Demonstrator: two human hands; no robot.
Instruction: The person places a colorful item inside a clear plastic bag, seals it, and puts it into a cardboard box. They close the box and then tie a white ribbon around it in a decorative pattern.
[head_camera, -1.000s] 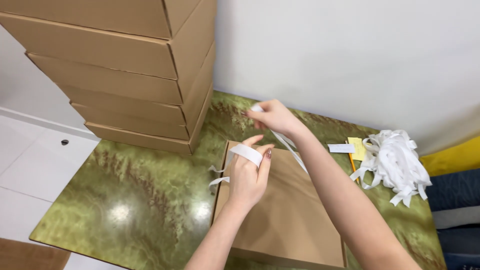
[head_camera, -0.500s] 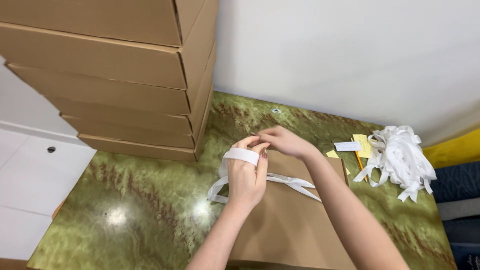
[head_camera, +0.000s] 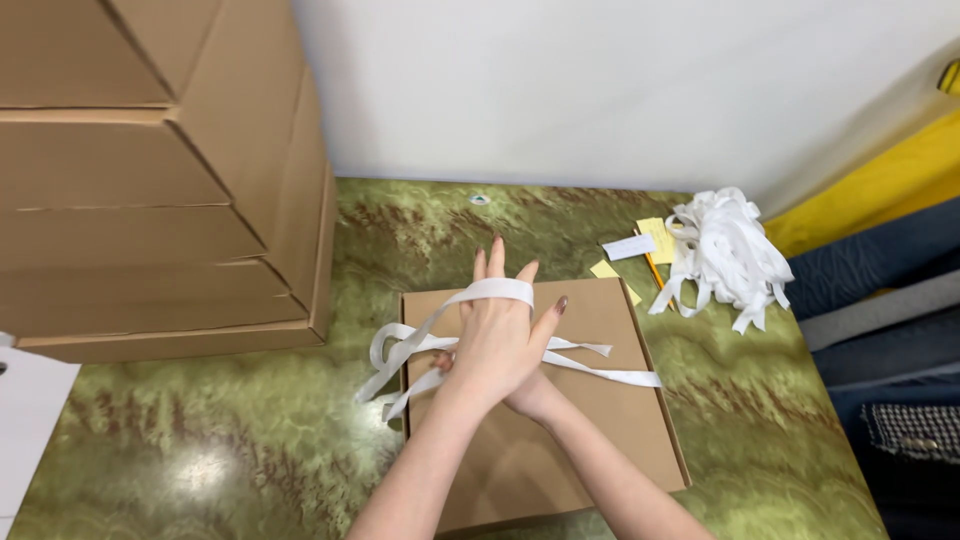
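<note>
White ribbon (head_camera: 497, 290) looped over spread fingers of left hand (head_camera: 497, 340), tails trailing across flat cardboard box (head_camera: 600, 420) on green bench (head_camera: 200, 440). Right hand (head_camera: 525, 395) beneath, grip hidden. Likely light, limp, slippery; best pinched near loop.

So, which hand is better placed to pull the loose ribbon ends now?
Probably right: the right hand lies under the left hand, nearest the ribbon ends; the left's fingers carry the loop.
</note>
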